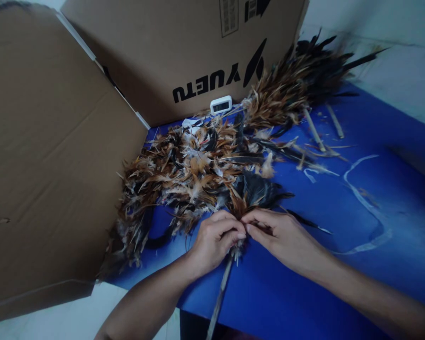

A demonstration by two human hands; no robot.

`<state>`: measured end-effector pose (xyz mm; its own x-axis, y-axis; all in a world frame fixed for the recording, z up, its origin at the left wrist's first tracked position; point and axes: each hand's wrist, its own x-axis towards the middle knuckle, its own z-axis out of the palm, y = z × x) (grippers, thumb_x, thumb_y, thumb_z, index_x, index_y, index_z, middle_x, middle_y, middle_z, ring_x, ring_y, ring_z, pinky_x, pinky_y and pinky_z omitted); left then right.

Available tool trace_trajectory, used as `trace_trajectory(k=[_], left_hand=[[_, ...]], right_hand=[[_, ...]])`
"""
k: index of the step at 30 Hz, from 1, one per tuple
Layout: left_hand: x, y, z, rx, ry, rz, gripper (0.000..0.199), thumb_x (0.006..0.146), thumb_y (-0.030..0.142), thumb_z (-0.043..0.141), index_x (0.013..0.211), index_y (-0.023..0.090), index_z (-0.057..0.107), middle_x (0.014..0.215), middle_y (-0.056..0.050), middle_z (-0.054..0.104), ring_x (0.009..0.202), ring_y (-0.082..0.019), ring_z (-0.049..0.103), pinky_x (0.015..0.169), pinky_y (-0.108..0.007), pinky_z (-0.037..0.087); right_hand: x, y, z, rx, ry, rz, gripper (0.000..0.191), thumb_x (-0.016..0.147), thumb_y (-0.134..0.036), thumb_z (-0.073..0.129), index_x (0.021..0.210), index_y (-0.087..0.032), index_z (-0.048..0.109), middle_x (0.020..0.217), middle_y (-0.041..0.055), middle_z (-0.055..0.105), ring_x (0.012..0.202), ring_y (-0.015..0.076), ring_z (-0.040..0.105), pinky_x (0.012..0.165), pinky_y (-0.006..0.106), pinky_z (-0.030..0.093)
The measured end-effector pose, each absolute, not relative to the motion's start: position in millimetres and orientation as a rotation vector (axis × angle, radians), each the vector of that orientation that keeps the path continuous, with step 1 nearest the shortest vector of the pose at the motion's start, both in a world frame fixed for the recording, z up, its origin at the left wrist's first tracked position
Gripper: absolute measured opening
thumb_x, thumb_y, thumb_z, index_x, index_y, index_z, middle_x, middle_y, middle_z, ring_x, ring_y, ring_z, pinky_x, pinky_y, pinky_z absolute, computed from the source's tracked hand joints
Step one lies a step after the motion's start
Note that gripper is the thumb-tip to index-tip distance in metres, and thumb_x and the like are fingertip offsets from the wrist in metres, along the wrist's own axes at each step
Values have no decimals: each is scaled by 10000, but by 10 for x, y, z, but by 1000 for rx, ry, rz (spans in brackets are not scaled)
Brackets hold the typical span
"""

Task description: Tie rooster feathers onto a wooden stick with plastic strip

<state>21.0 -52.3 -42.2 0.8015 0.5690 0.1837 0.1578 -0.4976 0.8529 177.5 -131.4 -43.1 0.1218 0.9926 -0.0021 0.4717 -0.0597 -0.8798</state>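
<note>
Both hands meet at the base of a bunch of dark and brown feathers point(257, 191), bound round the end of a thin wooden stick point(219, 300) like a small feather duster. My left hand point(217, 236) is closed round the place where stick and feathers join. From the other side, my right hand point(278, 231) pinches the feathers' base, its thumb and fingertips nearly touching the left ones. Whatever fine piece lies between the fingertips is hidden. Short pale quill ends stick out below the left hand. A single dark feather point(310, 222) lies beside the right wrist.
A heap of loose brown feathers point(194, 174) covers the blue table point(276, 302) ahead. Behind stand cardboard panels point(134, 56) and a small white digital timer point(221, 105). A big feather bundle point(290, 89) lies back right; a translucent strip point(366, 203) curls on the right.
</note>
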Motion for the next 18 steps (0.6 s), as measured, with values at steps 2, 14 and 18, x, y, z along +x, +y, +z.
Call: trace_trajectory(k=[2, 14, 18], left_hand=[[213, -518, -417, 2063, 544, 566, 118, 809, 219, 565, 782, 144, 652, 796, -40, 561, 765, -113, 533, 709, -217, 414], [216, -509, -417, 1911, 639, 506, 142, 785, 288, 600, 758, 156, 645, 753, -12, 545, 707, -96, 518, 661, -202, 391], [202, -510, -441, 1797, 710, 456, 187, 780, 333, 600, 757, 151, 635, 715, 1, 526, 595, -66, 478, 563, -183, 369]], right_hand=[[1775, -1310, -426, -1645, -1449, 867, 169, 810, -214, 458, 789, -225, 625, 713, -26, 630, 642, 120, 569, 572, 228, 397], [1771, -1313, -420, -1681, -1439, 859, 156, 791, -224, 478, 754, -219, 629, 654, -33, 622, 574, 111, 544, 533, 219, 379], [1765, -1323, -415, -1668, -1424, 878, 159, 796, -245, 481, 761, -217, 634, 679, -22, 635, 604, 118, 566, 548, 220, 398]])
